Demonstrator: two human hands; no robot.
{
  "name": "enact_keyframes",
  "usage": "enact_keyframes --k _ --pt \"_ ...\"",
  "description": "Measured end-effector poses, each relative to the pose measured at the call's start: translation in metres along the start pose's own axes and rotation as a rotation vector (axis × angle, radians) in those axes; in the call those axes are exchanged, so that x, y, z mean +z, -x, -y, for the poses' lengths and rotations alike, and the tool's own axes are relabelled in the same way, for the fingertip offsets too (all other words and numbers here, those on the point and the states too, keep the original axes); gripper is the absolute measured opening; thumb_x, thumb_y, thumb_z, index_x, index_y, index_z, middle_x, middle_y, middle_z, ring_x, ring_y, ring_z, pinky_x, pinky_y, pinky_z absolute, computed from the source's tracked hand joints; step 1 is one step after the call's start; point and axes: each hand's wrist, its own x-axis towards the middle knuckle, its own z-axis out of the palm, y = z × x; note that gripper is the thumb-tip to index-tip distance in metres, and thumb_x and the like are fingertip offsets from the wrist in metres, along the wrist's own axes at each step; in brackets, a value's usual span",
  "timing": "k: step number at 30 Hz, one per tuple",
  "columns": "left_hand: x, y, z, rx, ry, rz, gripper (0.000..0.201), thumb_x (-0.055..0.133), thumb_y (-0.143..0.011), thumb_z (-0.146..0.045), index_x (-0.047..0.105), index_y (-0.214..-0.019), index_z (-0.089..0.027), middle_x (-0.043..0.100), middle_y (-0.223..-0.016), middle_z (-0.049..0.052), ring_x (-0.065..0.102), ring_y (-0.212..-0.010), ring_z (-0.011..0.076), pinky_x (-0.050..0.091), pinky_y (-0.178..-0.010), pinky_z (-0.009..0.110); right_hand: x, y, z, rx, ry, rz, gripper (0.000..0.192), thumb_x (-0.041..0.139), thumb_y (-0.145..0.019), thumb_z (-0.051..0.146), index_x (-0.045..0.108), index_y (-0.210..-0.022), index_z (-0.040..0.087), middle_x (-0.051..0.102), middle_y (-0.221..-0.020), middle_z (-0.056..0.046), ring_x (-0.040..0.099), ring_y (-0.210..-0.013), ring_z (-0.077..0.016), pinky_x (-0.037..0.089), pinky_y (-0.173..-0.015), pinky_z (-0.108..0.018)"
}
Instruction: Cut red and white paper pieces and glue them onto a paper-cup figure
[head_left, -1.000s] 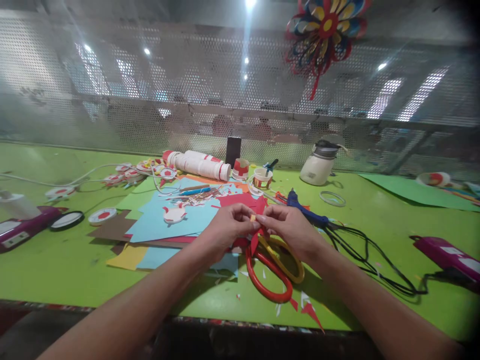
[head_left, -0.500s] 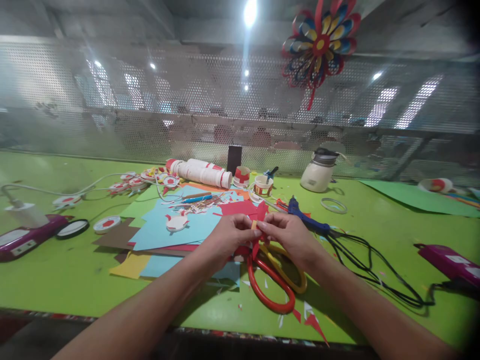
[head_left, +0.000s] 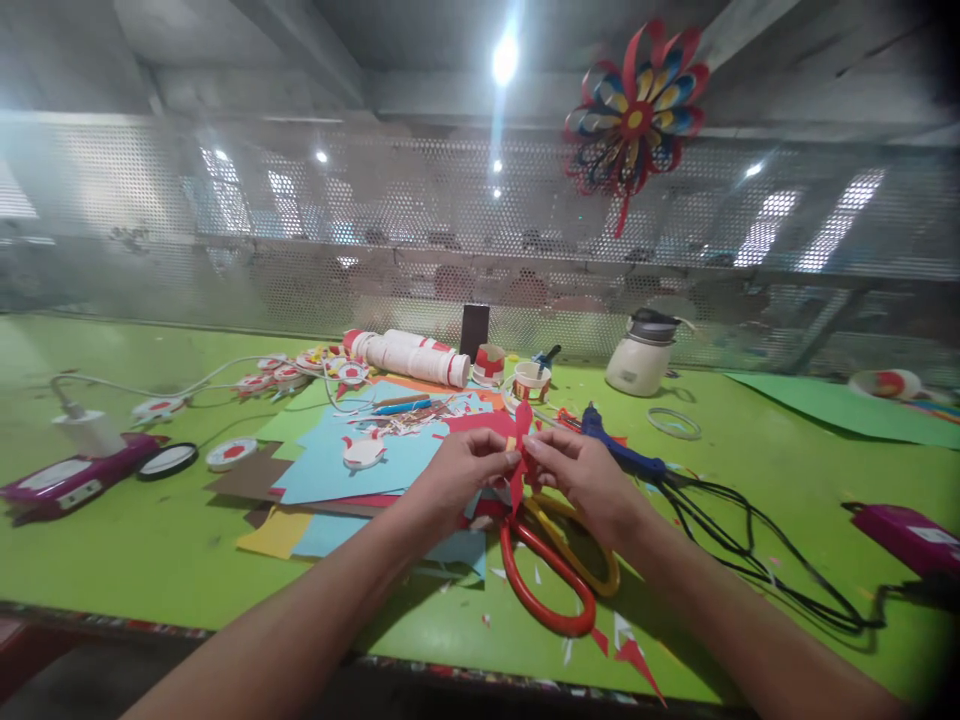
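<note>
Between both hands is a piece of red paper [head_left: 523, 415], upright and narrow, with a small yellowish bit at its left side. My left hand [head_left: 472, 465] pinches it between thumb and fingers. From the other side my right hand [head_left: 577, 470] grips the same paper, fingertips nearly meeting the left ones. Just below lie scissors with one red and one yellow handle [head_left: 551, 590], their blades hidden. A white disc with red paper points [head_left: 364, 453] rests on light blue paper [head_left: 315, 470] left of my hands.
A blue glue gun [head_left: 619, 445] with a black cable lies to the right. Behind are stacked paper cups [head_left: 412, 355], a cup [head_left: 532, 382] and a cream bottle [head_left: 639, 355]. Purple power strips [head_left: 90, 475] sit at the sides. Paper scraps [head_left: 637, 665] litter the front edge.
The red paper now stands more upright and shows more clearly between my fingertips. Both hands keep their pinch. The whole view has shifted slightly.
</note>
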Motion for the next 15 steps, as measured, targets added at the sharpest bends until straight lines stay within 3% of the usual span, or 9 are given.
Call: enact_keyframes --k 6,15 --pt "-0.004 -0.008 0.001 0.109 0.077 -0.075 0.024 0.075 -0.062 -0.028 0.06 -0.07 -0.012 0.058 -0.067 0.001 0.052 -0.063 0.0095 0.039 -0.062 0.024 0.006 0.001 -0.003 0.022 0.051 0.036 0.027 0.065 -0.075 0.04 0.061 -0.075 0.014 0.058 -0.066 0.001 0.05 -0.06 -0.009 0.04 -0.059 -0.024" --pt "-0.004 -0.005 -0.002 0.081 0.198 0.01 0.019 0.073 -0.066 -0.026 0.061 -0.072 -0.012 0.06 -0.069 0.002 0.055 -0.065 0.0108 0.04 -0.064 0.025 0.009 0.006 -0.004 0.026 0.037 0.055 0.028 0.067 -0.073 0.038 0.055 -0.065 0.014 0.054 -0.058 0.003 0.047 -0.054 -0.0089 0.036 -0.055 -0.025"
